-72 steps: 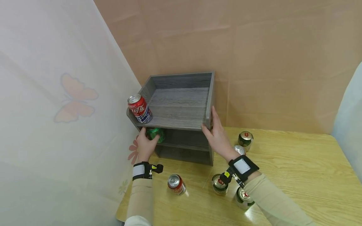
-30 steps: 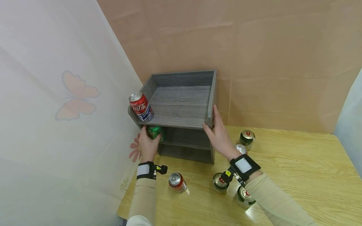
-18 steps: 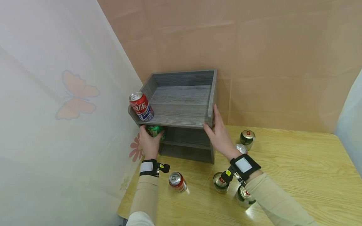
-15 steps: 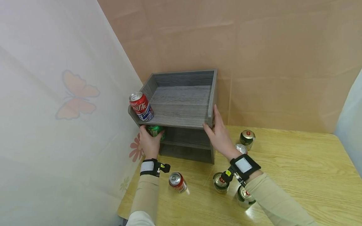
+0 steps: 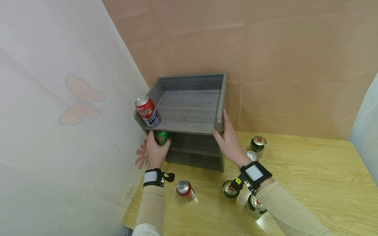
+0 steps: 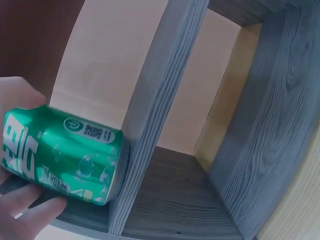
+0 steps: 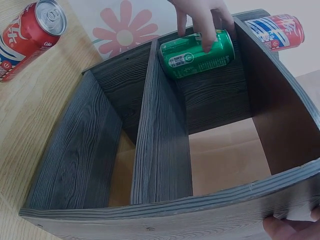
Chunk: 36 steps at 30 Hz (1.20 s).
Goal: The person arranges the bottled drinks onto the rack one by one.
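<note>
My left hand [image 5: 156, 151] grips a green soda can [image 6: 62, 155] at the left end of the middle compartment of a grey wooden shelf [image 5: 189, 113]. In the left wrist view, fingers lie on both sides of the can, and its base touches the compartment's floor board. My right hand [image 5: 228, 142] holds the shelf's right side panel, its thumb at the front edge and its fingers along the outer face. A red cola can [image 5: 147, 111] stands on the top board at the front left corner, above the green can.
On the wooden table [image 5: 310, 170], another red can [image 5: 185, 190] stands in front of the shelf. Dark green cans with gold tops [image 5: 230, 190] and a silver-topped can [image 5: 251, 156] stand to the right, partly behind the right arm. A white wall [image 5: 97, 157] borders the left.
My left hand shifts slightly right, then slightly back left, keeping its grip on the green can. My right hand stays on the side panel. The table cans have not moved.
</note>
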{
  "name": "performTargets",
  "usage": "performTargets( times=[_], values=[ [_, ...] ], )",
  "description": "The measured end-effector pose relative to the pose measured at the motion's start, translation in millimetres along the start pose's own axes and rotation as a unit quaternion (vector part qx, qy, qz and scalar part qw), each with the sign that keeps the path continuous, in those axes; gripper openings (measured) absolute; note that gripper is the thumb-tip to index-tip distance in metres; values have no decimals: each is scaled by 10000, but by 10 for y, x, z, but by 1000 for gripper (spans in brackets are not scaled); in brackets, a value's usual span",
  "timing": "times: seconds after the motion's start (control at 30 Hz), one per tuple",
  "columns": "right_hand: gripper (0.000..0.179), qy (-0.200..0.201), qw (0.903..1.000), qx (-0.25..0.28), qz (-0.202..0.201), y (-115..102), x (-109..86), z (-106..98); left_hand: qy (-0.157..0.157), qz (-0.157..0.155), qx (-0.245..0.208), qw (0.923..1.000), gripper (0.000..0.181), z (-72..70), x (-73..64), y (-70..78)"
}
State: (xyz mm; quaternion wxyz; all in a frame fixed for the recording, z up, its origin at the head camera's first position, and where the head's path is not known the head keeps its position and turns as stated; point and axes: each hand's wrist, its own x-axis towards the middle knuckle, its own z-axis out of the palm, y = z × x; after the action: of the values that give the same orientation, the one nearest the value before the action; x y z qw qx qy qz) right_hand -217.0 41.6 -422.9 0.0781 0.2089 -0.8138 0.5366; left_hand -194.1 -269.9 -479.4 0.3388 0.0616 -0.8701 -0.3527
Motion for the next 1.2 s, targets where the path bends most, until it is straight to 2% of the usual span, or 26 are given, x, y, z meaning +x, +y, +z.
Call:
performTargets(
  times=[0.17, 0.3, 0.53, 0.7, 0.87, 1.2],
  values=[
    [82, 29, 10000, -59, -14, 3, 4, -3, -162, 129, 18, 9998, 60, -31, 16, -11],
    [82, 25, 10000, -7, -19, -1, -2, -7, -130, 92, 124, 9998, 57, -32, 19, 14],
    [82, 34, 10000, 11, -13, 4, 0, -12, 86, -269, 284, 9992, 61, -2, 26, 87],
    [82, 38, 10000, 17, -49, 9, -5, -2, 275, -501, 583, 9967, 63, 28, 23, 130],
    [82, 36, 10000, 49, -63, 10, -3, -1, 391, -537, 757, 9949, 66, 58, 17, 176],
    [82, 55, 10000, 36, -63, 10, 0, 8, 660, -471, 1002, 9917, 67, 141, 18, 111]
  ],
)
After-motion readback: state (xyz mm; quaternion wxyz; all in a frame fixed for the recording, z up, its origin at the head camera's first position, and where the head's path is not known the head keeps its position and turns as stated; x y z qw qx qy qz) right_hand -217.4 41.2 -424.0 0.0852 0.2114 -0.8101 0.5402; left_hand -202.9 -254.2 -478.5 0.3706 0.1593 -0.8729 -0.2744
